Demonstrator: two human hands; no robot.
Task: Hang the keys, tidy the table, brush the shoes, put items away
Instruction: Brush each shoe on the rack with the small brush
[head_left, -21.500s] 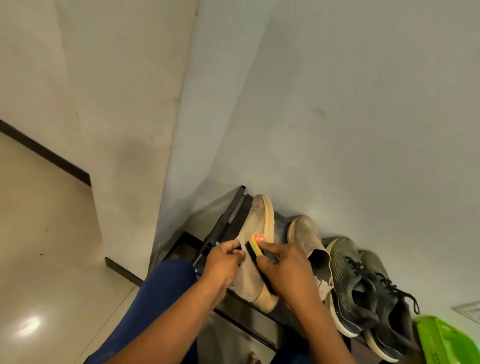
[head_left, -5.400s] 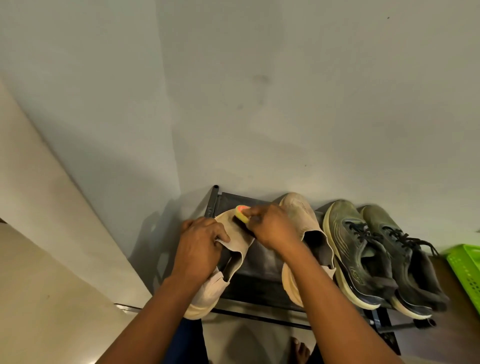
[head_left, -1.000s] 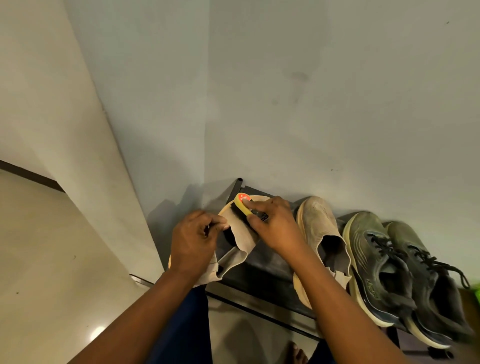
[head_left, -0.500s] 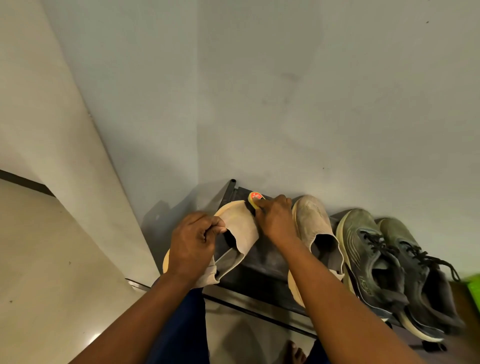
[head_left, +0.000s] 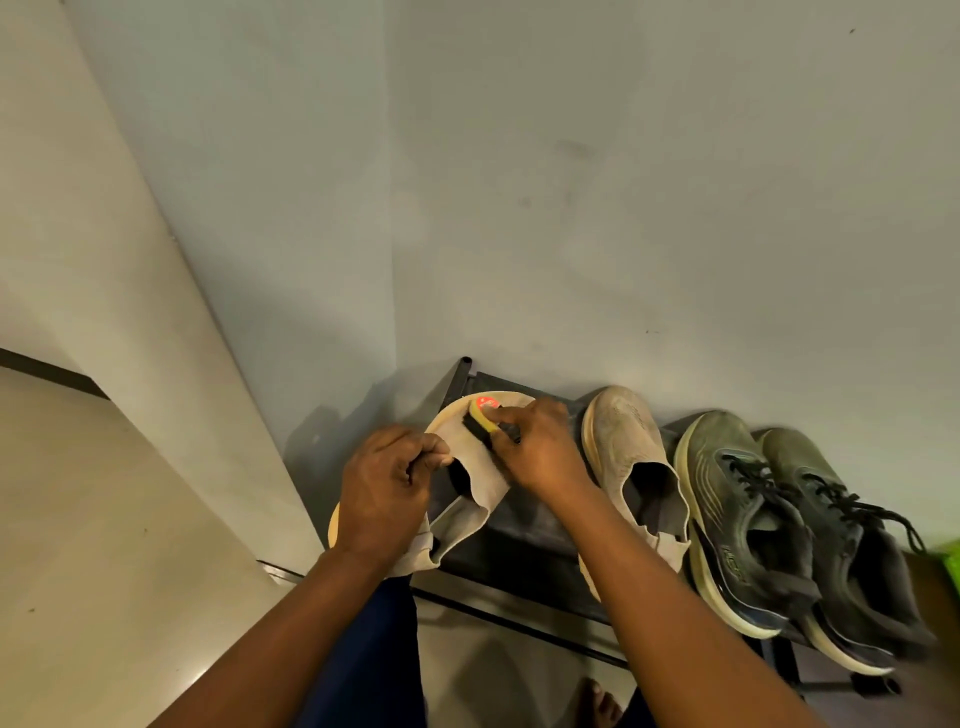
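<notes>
From the head view, you are mid-way through the brushing step at a dark shoe rack (head_left: 519, 545) set against a pale wall (head_left: 623, 208). Your left hand (head_left: 387, 491) grips the collar of a beige slip-on shoe (head_left: 480, 467), fingers curled round the fabric edge and tilting the shoe so its tan sole faces the corner. Your right hand (head_left: 537, 449) is clamped on a small yellow-backed brush (head_left: 480, 418) with a red label, pressing its dark bristles against the upper near the toe. Both forearms reach in from the bottom of the frame, wrists bent down toward the rack, the right one crossing just in front of the second beige shoe (head_left: 631, 457), which sits upright on the rack beside the one in hand. Two dark green lace-up trainers (head_left: 753, 519) stand side by side further right, and a sliver of something bright green (head_left: 950, 558) shows at the frame's edge. Judging by this scene, the brushing is under way but not finished: whether the second beige shoe and the trainers have been done cannot be told. No keys and no bench are in view, so that part cannot be judged; putting the brush away remains. A bare foot (head_left: 597, 701) shows on the floor below.
</notes>
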